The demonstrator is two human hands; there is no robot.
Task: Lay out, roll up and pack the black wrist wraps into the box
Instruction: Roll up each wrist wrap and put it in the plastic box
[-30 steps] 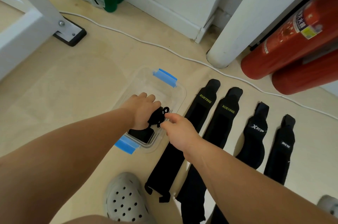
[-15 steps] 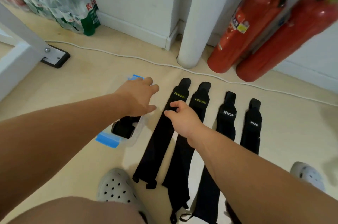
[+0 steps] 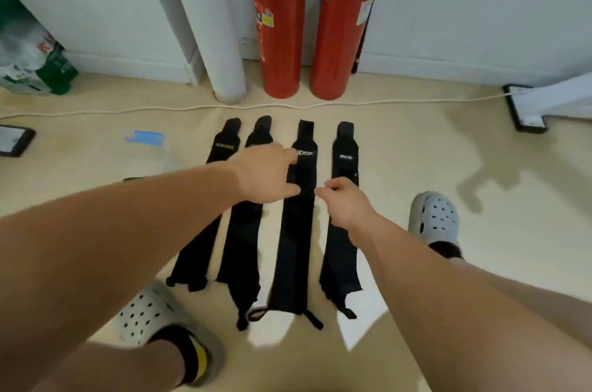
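View: one wide-angle camera worn on the person's head.
Position: above the floor (image 3: 416,142), over the person's own feet; left shoe (image 3: 144,311) lower left, right shoe (image 3: 432,215) at right.
Direction: forward and steeply down, toward the wall (image 3: 448,7) along the top edge, where two extinguishers (image 3: 278,23) stand.
Centre: four wraps (image 3: 296,247) lie side by side, running lengthwise away from the camera.
Nearness: arm's reach; both forearms enter from the lower edge, looming large, with left hand (image 3: 266,174) and right hand (image 3: 344,199) mid-frame over the wraps.
Span: floor fills most of the frame, edge to edge.
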